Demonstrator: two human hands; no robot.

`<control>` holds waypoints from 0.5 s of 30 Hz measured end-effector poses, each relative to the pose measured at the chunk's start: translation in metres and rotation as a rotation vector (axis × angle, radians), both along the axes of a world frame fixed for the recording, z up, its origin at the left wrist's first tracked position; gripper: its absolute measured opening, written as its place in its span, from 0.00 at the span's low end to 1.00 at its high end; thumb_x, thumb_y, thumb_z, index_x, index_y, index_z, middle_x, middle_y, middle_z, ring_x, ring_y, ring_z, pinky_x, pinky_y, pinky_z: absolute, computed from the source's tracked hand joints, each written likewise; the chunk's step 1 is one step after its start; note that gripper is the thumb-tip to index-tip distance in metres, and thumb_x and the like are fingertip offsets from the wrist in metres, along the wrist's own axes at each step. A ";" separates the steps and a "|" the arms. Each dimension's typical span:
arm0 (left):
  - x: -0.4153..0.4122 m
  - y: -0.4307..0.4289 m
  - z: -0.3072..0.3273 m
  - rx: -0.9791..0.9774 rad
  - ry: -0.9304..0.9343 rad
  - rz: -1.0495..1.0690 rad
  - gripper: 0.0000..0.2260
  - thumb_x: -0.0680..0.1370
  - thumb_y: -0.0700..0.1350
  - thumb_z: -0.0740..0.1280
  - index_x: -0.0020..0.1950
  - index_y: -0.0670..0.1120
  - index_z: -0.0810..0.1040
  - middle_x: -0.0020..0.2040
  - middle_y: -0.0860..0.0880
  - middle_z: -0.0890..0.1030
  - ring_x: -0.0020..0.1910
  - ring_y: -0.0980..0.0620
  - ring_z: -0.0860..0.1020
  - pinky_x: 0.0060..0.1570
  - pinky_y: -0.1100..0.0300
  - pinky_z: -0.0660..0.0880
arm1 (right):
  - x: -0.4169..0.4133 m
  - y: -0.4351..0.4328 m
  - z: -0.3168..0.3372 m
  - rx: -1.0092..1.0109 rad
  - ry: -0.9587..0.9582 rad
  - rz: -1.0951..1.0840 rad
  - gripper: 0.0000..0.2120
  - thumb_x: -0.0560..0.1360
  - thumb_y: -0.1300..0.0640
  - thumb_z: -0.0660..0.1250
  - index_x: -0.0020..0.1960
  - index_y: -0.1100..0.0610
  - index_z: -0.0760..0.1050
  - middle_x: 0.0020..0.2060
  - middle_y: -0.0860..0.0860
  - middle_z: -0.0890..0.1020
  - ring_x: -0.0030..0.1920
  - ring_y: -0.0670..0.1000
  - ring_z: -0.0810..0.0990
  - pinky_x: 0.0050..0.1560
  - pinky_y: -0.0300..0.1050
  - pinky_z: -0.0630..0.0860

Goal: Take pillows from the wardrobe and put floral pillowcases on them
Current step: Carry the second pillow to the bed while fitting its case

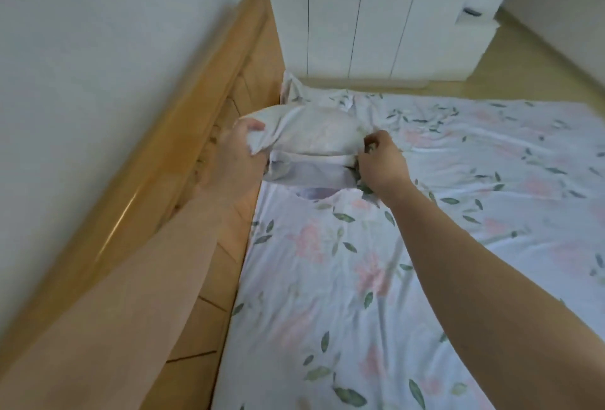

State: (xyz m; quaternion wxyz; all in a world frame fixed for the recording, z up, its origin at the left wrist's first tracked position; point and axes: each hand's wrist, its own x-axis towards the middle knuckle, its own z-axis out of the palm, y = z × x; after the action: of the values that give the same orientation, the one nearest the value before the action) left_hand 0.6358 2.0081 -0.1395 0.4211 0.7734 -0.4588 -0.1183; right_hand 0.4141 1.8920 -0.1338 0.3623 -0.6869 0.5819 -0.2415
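Head view, pillow-casing in progress. A plump white pillow lies at the far left corner of the bed, just beside the honey-coloured wooden headboard. A thin, pale pillowcase with a faint floral print is drawn over most of it.

The left hand has its fingers curled round the bunched left end of the case. The right hand pinches the right edge between thumb and fingertips, where green leaf print shows.

**Progress (judged):**
- One pillow is out of the tall white panelled wardrobe, whose doors stand closed at the far side.
- This pillow looks largely cased. The slack cloth folded along the near side suggests the opening has not yet been pulled straight or tucked.
- No second pillow is visible, so any others appear yet to be fetched and cased.
- A crumpled corner of similar cloth rises behind the pillow; whether it is a second case or part of the bedding cannot be told.

**Materials:**
- The case is soft and limp, creasing into sharp folds where it is gripped, and the filling rounds it into a dome.
- The bed carries a smooth white sheet printed with pink blooms and green leaves, lightly wrinkled toward the far right.
- The headboard is glossy and rounded along its top rail.
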 end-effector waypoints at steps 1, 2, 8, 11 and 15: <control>0.009 -0.002 -0.025 0.025 0.001 -0.013 0.17 0.73 0.43 0.71 0.59 0.56 0.74 0.51 0.44 0.76 0.32 0.53 0.72 0.29 0.64 0.70 | 0.005 -0.004 -0.017 0.032 -0.005 -0.020 0.15 0.76 0.62 0.58 0.62 0.53 0.70 0.49 0.55 0.79 0.41 0.57 0.80 0.31 0.43 0.75; 0.018 -0.003 -0.050 0.071 0.019 -0.006 0.16 0.73 0.45 0.71 0.58 0.57 0.74 0.54 0.43 0.76 0.33 0.54 0.71 0.30 0.68 0.69 | 0.010 -0.009 -0.037 0.079 -0.016 -0.052 0.17 0.75 0.62 0.59 0.63 0.52 0.70 0.50 0.56 0.78 0.39 0.56 0.80 0.27 0.41 0.73; 0.056 -0.010 -0.246 0.499 -0.021 0.030 0.22 0.71 0.47 0.76 0.61 0.58 0.73 0.68 0.45 0.61 0.57 0.41 0.75 0.62 0.48 0.74 | 0.028 -0.024 -0.233 0.562 -0.034 -0.322 0.33 0.72 0.63 0.60 0.73 0.45 0.58 0.51 0.58 0.76 0.42 0.61 0.82 0.33 0.46 0.78; 0.065 -0.001 -0.351 0.797 -0.169 -0.156 0.25 0.72 0.45 0.74 0.65 0.59 0.71 0.69 0.47 0.58 0.61 0.40 0.73 0.62 0.45 0.75 | 0.016 -0.012 -0.360 0.761 0.011 -0.456 0.15 0.71 0.68 0.58 0.56 0.60 0.71 0.36 0.58 0.77 0.26 0.53 0.74 0.35 0.45 0.69; 0.058 0.022 -0.440 1.077 -0.468 -0.354 0.31 0.69 0.45 0.75 0.70 0.53 0.69 0.71 0.44 0.57 0.59 0.38 0.73 0.58 0.46 0.76 | -0.014 0.019 -0.474 0.899 0.260 -0.412 0.12 0.77 0.63 0.61 0.37 0.54 0.68 0.37 0.51 0.74 0.32 0.50 0.74 0.34 0.40 0.69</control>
State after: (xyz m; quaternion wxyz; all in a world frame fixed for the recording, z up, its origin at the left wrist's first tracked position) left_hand 0.6935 2.0302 -0.5800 -0.1669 0.7950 -0.5365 -0.2285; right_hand 0.4005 1.9114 -0.6078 0.4915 -0.3584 0.7919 0.0539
